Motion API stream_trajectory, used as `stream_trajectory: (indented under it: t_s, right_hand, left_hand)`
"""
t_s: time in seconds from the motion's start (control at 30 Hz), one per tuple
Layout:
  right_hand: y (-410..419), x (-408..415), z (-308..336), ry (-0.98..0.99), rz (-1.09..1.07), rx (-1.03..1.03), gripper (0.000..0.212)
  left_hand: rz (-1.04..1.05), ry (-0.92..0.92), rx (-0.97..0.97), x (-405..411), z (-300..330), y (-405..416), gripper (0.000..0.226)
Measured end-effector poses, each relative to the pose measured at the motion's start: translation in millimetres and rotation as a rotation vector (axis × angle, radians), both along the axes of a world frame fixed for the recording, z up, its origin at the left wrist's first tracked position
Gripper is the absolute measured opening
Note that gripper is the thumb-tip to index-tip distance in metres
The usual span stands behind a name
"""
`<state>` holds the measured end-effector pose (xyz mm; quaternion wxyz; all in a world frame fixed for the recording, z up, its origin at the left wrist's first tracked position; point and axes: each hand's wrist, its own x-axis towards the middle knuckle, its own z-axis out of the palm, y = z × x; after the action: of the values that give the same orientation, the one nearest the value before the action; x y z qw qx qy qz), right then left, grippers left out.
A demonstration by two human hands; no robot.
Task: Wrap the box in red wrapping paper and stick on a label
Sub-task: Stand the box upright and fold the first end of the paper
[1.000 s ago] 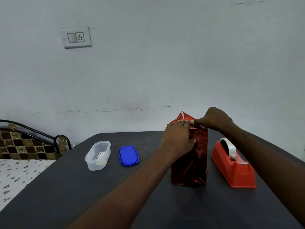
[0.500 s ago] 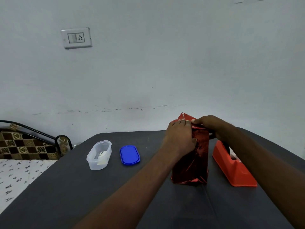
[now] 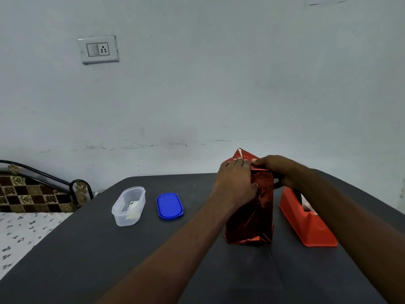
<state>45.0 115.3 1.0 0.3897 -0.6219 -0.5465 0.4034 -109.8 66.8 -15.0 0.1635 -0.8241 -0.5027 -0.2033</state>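
The box (image 3: 254, 216) stands upright on the dark table (image 3: 109, 260), covered in shiny red wrapping paper, with a red flap sticking up at its far top edge. My left hand (image 3: 235, 182) grips the box's upper left side, fingers over the top and thumb on the front. My right hand (image 3: 277, 171) holds the upper right corner, fingers pressing the folded paper at the top and thumb curled down the right side. The top face is mostly hidden by both hands.
An orange-red tape dispenser (image 3: 306, 222) sits just right of the box, partly behind my right forearm. A clear plastic tub (image 3: 129, 206) with small papers inside and its blue lid (image 3: 169, 206) lie to the left. A bed borders the table's left edge.
My right hand has dropped from above the box top to wrap over its upper right corner, and its forearm now covers part of the tape dispenser. The left hand has stayed put.
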Motion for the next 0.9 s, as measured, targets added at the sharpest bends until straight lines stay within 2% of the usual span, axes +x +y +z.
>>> stream_trajectory:
  t_s: [0.17,0.3,0.4,0.6,0.67,0.77,0.9]
  right_hand:
    - [-7.4,4.7,7.5,0.054,0.018,0.005,0.030]
    - [-13.7,7.7,0.2,0.104,0.130,0.014,0.034]
    - [-11.6,7.1,-8.0,0.121,0.124,0.049,0.024]
    - [-15.9,10.0,-10.2,0.193,0.079,0.074,0.031]
    - [-16.3,9.7,-10.2,0.167,0.116,0.073,0.034]
    - [-16.2,6.2,-10.5,0.101,0.138,0.065,0.026]
    - [-14.4,10.8,-13.9,0.238,0.161,0.062,0.023]
  left_hand:
    - [0.012,0.010,-0.010,-0.8,0.0,1.7,0.071]
    - [0.008,0.004,-0.002,-0.7,-0.4,2.3,0.070]
    - [0.007,-0.006,-0.001,-1.8,-1.3,2.2,0.069]
    - [0.017,0.000,0.007,0.2,-4.1,2.5,0.071]
    - [0.017,0.001,0.008,0.2,-3.9,2.4,0.070]
    - [0.014,-0.010,0.006,-0.7,-4.1,1.6,0.069]
    - [0.022,0.007,0.009,0.2,-4.2,2.0,0.070]
